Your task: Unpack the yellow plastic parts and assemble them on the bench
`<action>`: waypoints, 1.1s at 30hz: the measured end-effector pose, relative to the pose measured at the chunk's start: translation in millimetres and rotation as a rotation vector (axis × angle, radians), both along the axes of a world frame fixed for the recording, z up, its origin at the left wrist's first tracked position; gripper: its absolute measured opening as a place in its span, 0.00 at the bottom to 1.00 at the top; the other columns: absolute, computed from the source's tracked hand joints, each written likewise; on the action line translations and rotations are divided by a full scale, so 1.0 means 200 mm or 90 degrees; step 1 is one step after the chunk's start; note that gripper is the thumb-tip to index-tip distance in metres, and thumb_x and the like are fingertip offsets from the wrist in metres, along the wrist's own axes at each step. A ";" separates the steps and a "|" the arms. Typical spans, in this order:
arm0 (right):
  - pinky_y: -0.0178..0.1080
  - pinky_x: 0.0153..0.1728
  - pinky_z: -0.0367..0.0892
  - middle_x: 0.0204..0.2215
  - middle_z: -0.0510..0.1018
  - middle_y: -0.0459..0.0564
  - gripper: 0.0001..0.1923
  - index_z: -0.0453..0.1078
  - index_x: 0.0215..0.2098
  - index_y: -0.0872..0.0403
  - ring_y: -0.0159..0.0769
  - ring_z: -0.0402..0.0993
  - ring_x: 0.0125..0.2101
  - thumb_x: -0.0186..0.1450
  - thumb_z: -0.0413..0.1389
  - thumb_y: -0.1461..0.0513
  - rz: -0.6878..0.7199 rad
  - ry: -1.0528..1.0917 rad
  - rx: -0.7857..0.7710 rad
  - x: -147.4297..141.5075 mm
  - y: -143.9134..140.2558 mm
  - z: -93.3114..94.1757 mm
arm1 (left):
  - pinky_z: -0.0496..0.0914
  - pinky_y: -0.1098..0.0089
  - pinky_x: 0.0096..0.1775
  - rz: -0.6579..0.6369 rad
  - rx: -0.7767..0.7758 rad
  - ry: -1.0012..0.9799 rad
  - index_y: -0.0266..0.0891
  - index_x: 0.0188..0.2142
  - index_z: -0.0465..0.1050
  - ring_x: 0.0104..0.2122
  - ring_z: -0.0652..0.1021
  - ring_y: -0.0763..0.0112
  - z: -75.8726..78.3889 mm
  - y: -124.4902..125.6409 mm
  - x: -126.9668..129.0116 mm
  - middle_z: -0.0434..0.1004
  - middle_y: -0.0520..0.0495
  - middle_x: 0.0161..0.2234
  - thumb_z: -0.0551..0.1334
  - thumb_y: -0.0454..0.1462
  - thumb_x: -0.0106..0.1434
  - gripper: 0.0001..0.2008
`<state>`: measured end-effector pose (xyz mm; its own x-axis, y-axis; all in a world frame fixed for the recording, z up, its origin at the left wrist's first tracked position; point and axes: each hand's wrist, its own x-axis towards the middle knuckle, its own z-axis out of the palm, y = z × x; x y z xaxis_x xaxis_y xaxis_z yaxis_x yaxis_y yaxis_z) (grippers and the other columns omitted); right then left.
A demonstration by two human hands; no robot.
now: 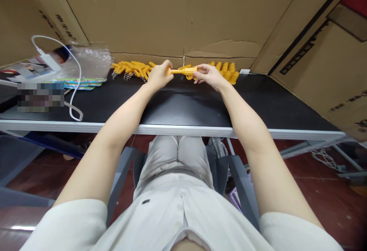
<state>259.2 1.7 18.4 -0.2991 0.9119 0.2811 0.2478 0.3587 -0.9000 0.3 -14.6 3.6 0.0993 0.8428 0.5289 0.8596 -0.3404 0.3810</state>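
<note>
Over the back of the black table, both my hands are closed on one yellow plastic piece, held level. It has a thin ridged stem, a thicker body and a small ring below. My left hand grips the stem end, and its fingers cover that tip. At the other end, the fingertips of my right hand pinch the thicker body. A pile of yellow branching pieces with metal springs lies just left of my left hand. Several yellow stepped pieces stand in a group behind my right hand.
A tall cardboard sheet closes off the back of the table; another cardboard panel stands at the right. Clear plastic bags, colourful packets and a white cable lie at the left. The table has a metal front edge.
</note>
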 end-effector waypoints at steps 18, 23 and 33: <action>0.36 0.34 0.81 0.49 0.88 0.50 0.39 0.74 0.65 0.48 0.36 0.87 0.34 0.63 0.76 0.42 0.016 -0.029 -0.002 0.02 0.01 0.00 | 0.75 0.56 0.54 0.006 -0.005 -0.028 0.43 0.55 0.79 0.46 0.83 0.50 -0.01 0.03 0.01 0.85 0.41 0.42 0.64 0.34 0.64 0.19; 0.37 0.32 0.80 0.32 0.85 0.50 0.32 0.78 0.46 0.51 0.37 0.84 0.29 0.65 0.70 0.34 -0.006 -0.021 0.019 -0.01 0.02 -0.02 | 0.75 0.57 0.53 -0.005 0.006 -0.013 0.43 0.54 0.80 0.45 0.83 0.50 0.01 0.00 0.00 0.85 0.41 0.41 0.66 0.35 0.62 0.20; 0.36 0.21 0.71 0.18 0.76 0.46 0.43 0.76 0.39 0.52 0.36 0.75 0.18 0.63 0.57 0.22 -0.050 -0.012 -0.064 -0.07 0.01 -0.03 | 0.75 0.57 0.53 -0.025 0.009 -0.017 0.45 0.55 0.79 0.45 0.83 0.50 -0.01 0.01 0.01 0.85 0.43 0.41 0.65 0.35 0.63 0.21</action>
